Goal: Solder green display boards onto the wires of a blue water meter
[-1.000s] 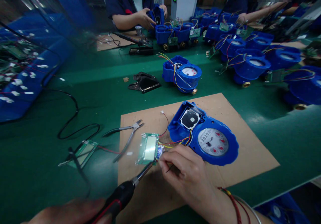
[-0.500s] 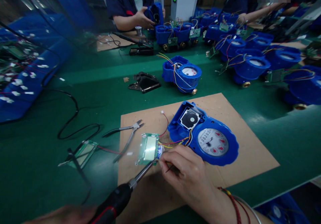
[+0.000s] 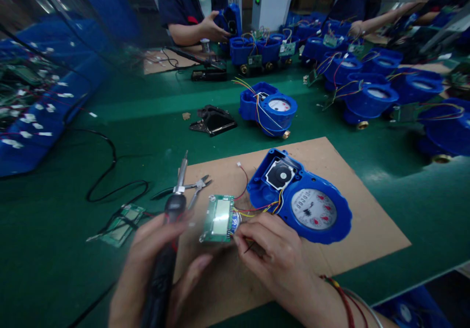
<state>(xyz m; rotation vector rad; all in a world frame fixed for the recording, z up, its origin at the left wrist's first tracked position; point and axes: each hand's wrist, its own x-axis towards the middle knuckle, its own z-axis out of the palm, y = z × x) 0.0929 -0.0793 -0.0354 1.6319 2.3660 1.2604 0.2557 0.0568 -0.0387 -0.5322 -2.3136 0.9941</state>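
Observation:
In my left hand (image 3: 139, 274) is a black soldering iron (image 3: 171, 235), its metal tip pointing up and away; the hand is blurred and its thumb stands apart. My right hand (image 3: 273, 249) pinches a thin wire at the right edge of a green circuit board (image 3: 209, 222) with an LCD. Fingers partly hide where the wire meets the board. Red, yellow and black wires (image 3: 262, 208) lead from the board to a blue water meter (image 3: 319, 174), lying with its dial up and its side compartment uncovered. Beneath the work lies a cardboard sheet (image 3: 352, 210).
Side cutters (image 3: 200, 183) lie behind the iron, and a second circuit board (image 3: 123, 225) lies left. Beyond stand a black iron holder (image 3: 215, 121) and another blue meter (image 3: 270, 110). Several meters crowd the right; a blue bin (image 3: 62, 117) is left. Co-workers (image 3: 205, 24) sit opposite.
My left hand has swung the soldering iron away from the circuit board, and its tip now points upward, left of the board. My right hand stays at the board's edge.

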